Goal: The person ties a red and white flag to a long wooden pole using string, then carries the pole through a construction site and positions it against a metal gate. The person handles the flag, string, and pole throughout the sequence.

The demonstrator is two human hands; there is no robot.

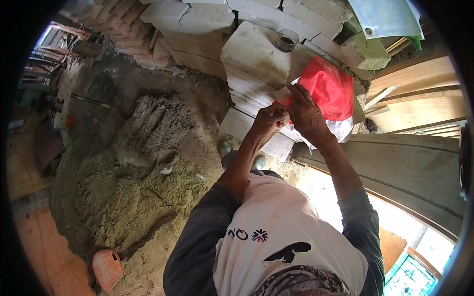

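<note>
My left hand [270, 121] is closed in a pinch in front of the stacked blocks, and whatever its fingertips hold is too small to make out. Beside it, my right hand [307, 114] has its fingers pressed together on a small pale flat piece [283, 95], which looks like paper. The two hands almost touch. Right behind my right hand, a red and white cloth or bag [328, 86] lies bunched on the blocks. A clear glass [287, 40] with some dark liquid stands farther back on the top block [254, 49].
Sand and grey mix [133, 182] cover the floor to my left, with an orange scoop-like piece [108, 269] at the near edge. Stacked bags [116, 22] stand at the far left. A wooden door-like panel [405, 172] and boards [419, 84] lie to my right.
</note>
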